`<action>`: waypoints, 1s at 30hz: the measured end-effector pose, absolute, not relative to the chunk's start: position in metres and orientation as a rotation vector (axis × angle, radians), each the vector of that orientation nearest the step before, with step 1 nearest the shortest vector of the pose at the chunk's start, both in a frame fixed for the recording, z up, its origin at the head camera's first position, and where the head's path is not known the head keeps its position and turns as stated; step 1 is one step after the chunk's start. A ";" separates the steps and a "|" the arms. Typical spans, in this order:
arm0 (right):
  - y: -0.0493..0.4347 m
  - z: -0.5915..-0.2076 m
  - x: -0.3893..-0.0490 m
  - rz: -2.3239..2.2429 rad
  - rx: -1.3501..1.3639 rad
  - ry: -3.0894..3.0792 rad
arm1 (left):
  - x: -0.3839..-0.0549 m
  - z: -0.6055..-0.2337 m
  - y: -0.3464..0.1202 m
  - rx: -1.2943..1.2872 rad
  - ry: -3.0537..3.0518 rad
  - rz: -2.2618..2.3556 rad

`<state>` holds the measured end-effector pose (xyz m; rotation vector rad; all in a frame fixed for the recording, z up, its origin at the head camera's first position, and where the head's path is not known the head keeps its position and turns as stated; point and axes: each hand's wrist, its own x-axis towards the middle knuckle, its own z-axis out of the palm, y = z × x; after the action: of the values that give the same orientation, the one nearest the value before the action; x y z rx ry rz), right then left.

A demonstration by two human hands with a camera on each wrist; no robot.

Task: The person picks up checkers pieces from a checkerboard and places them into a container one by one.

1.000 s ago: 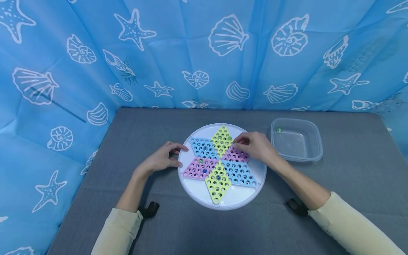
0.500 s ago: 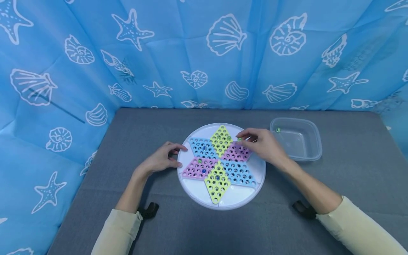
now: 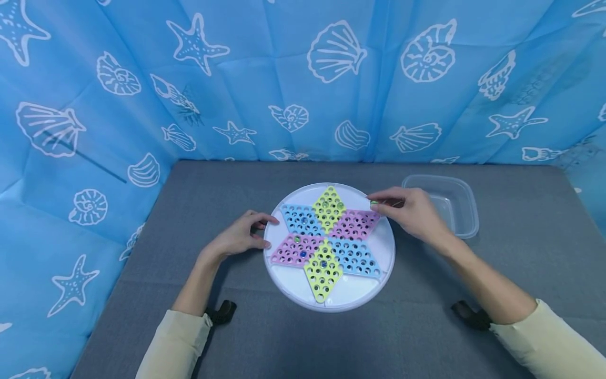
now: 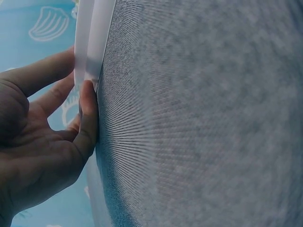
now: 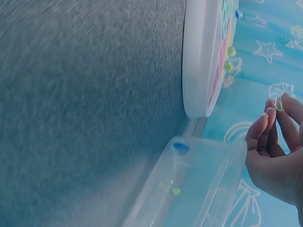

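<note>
A round white Chinese checkers board (image 3: 284, 281) with a star of yellow, blue and pink hole plates lies on the table. My left hand (image 3: 236, 234) rests at its left rim; in the left wrist view the spread thumb and fingertips touch the rim (image 4: 94, 38). Over the board's upper right edge, my right hand (image 3: 412, 210) pinches a green marble (image 3: 374, 203) between thumb and fingertips. The marble (image 5: 280, 104) shows clear and green in the right wrist view. Several marbles sit in the board's holes, among them a green one (image 3: 297, 239) and a blue one (image 3: 303, 254).
A clear plastic container (image 3: 466, 210) stands to the right of the board, partly behind my right hand. In the right wrist view it holds a green marble (image 5: 175, 191) and something blue (image 5: 181, 147). A blue shell-print curtain (image 3: 284, 79) hangs behind the grey table (image 3: 213, 184).
My right hand has moved right, off the pink section toward the container, with the green marble between its fingers. My left hand has stayed at the rim.
</note>
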<state>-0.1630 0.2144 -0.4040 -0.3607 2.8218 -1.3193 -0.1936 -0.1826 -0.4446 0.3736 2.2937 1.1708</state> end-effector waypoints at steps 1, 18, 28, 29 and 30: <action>0.216 -0.404 -0.163 -1.315 -0.366 2.827 | -0.193 -0.444 -0.183 0.374 2.293 1.172; 0.246 -0.397 -0.161 -1.276 -0.186 2.849 | -0.194 -0.444 -0.181 0.360 2.295 1.164; 0.265 -0.401 -0.164 -1.253 -0.126 2.866 | -0.195 -0.444 -0.181 0.339 2.315 1.136; 0.267 -0.402 -0.164 -1.247 -0.120 2.867 | -0.195 -0.444 -0.181 0.339 2.315 1.135; 0.269 -0.402 -0.165 -1.244 -0.115 2.867 | -0.195 -0.444 -0.181 0.339 2.315 1.138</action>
<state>-0.1646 0.2687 -0.4020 -0.1151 2.8672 -1.2439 -0.1946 -0.1810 -0.4437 0.3393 2.3155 1.1377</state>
